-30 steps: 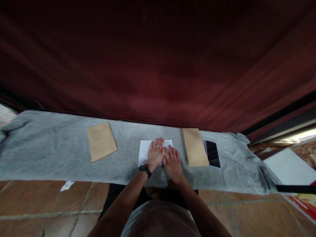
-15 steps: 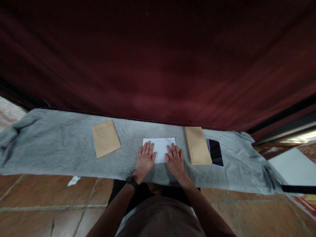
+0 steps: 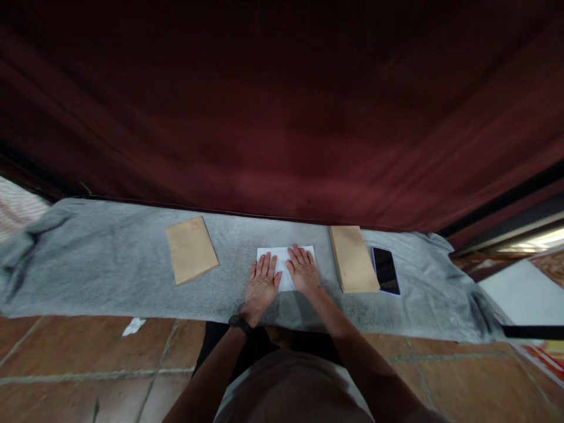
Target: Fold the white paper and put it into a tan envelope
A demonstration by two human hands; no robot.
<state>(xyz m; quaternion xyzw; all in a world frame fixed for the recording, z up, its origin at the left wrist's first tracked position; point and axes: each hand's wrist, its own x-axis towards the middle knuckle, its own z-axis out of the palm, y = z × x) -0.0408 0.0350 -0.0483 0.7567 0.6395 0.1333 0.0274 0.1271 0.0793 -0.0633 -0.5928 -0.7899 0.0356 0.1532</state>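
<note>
A white sheet of paper [image 3: 286, 284] lies flat on the grey cloth [image 3: 132, 264] right in front of me. My left hand [image 3: 261, 285] rests flat over its left side, fingers pointing away from me and slightly apart, thumb on the paper. Flat on the right part of the sheet is my right hand [image 3: 303, 270], its fingers stretched toward the far edge. Neither hand grips anything. Part of the paper is hidden under both hands.
Brown envelopes [image 3: 192, 249] lie to the left. A thicker stack of brown envelopes [image 3: 355, 258] is on the right, beside a dark-screened phone [image 3: 385, 270]. A dark red curtain [image 3: 282, 147] hangs behind the cloth. A white scrap [image 3: 133, 326] is on the tiled floor.
My right hand has slid left and slightly away from me, further onto the paper. My left hand stays at the sheet's left side. The view has shifted slightly.
</note>
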